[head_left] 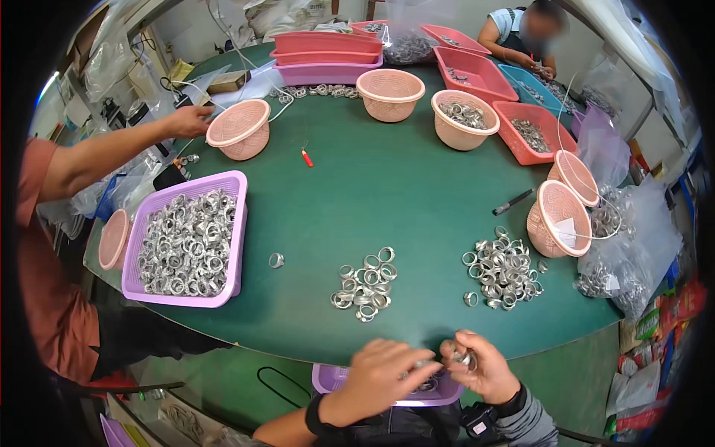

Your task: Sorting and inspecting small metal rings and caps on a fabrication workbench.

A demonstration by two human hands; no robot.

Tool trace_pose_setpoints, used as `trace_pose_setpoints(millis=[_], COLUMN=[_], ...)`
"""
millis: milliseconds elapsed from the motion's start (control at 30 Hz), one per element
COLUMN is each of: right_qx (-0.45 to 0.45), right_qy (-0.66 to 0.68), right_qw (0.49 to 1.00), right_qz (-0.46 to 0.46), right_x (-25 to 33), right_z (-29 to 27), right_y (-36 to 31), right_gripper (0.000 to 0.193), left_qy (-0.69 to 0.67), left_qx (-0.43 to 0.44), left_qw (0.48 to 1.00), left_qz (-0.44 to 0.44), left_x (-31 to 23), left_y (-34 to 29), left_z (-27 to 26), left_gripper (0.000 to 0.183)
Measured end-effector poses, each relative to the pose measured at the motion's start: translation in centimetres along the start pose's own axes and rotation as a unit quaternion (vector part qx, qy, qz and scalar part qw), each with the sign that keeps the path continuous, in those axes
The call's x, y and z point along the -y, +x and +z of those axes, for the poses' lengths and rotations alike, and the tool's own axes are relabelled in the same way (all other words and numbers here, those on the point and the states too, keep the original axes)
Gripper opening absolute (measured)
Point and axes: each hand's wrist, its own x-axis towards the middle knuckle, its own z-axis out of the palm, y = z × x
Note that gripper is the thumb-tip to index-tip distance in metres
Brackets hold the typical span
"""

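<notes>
My right hand is curled around several silver metal rings at the table's near edge. Close beside it, the bent fingers of my left hand pinch what looks like a ring, partly hidden by the fingers. Below both hands, a purple basket with rings in it sits at my lap, mostly covered by my hands. On the green table ahead lie a small ring pile and, to its right, a larger ring pile. A single ring lies apart on the left.
A purple basket full of rings stands at left. A co-worker's hand is by a pink basket. More pink baskets and red trays line the far side, where another person sits. A black pen and red-handled tool lie about.
</notes>
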Motion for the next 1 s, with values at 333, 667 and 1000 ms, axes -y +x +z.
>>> trace_pose_setpoints(millis=[333,667,1000], right_qx=[-0.077,-0.069,-0.127], right_qy=[-0.825,-0.845,-0.540], right_qw=[0.485,0.431,0.828], right_qz=[-0.281,-0.308,-0.087], right_x=[-0.2,-0.7,1.3], right_z=[6.7,6.2,6.2], right_y=[9.5,9.3,3.6], right_gripper=[0.015,0.014,0.015], left_qy=[0.285,0.164,-0.158], left_qx=[-0.016,-0.097,-0.085], left_qw=[0.952,0.976,0.961], left_qz=[-0.113,-0.109,-0.210], left_x=[5.9,5.9,3.2], left_y=[-1.1,-2.1,-2.6], left_z=[-2.0,-2.4,-1.3], left_gripper=[0.010,0.008,0.010])
